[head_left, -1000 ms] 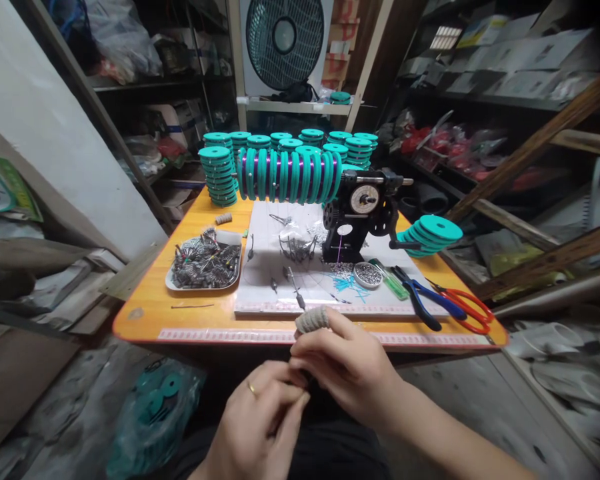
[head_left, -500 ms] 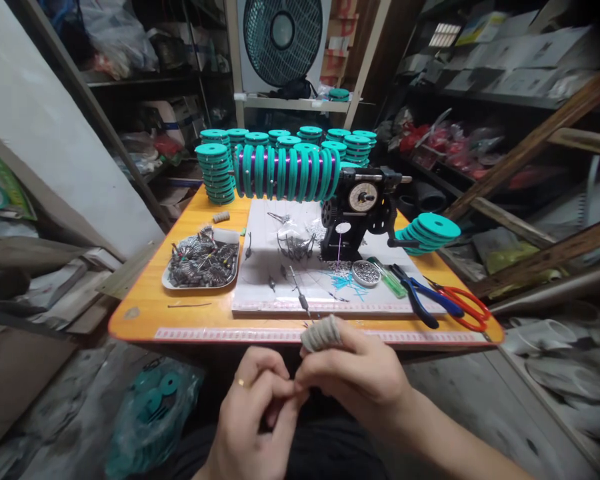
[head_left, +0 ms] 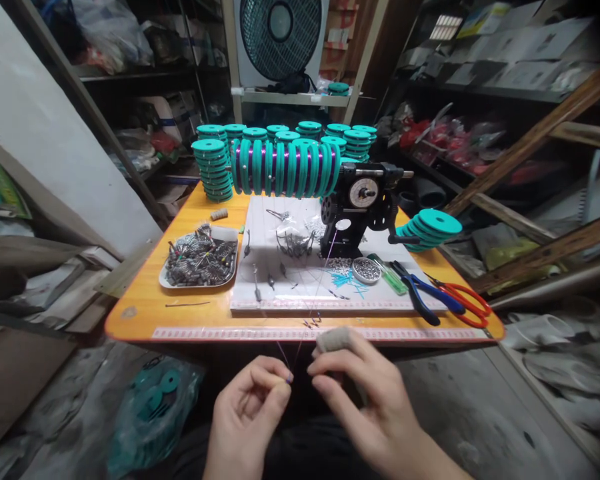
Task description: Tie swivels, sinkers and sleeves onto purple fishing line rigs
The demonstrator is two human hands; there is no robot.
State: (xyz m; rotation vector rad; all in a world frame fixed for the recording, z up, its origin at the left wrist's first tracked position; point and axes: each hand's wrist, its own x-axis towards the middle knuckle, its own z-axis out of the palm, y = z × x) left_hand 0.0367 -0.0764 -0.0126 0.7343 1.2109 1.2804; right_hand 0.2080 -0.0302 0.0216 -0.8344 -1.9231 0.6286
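Line [head_left: 332,245] pinched in the left hand [head_left: 245,410], and the right hand [head_left: 380,400] has just parted from it, fingers spread: one-handed hold now.

A fan [head_left: 280,40] (pale-framed) stands behind.

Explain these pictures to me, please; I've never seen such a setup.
There is no robot here: these are a person's hands, and every picture comes from one camera worn on the head, looking forward and down. The left hand pinches a thin line; the right hand, one finger wrapped, is nearby, holding nothing I can make out. On the yellow-orange table stands a black cranked machine bearing turquoise spools. A white tray of small grey parts sits left, blue-handled pliers right.
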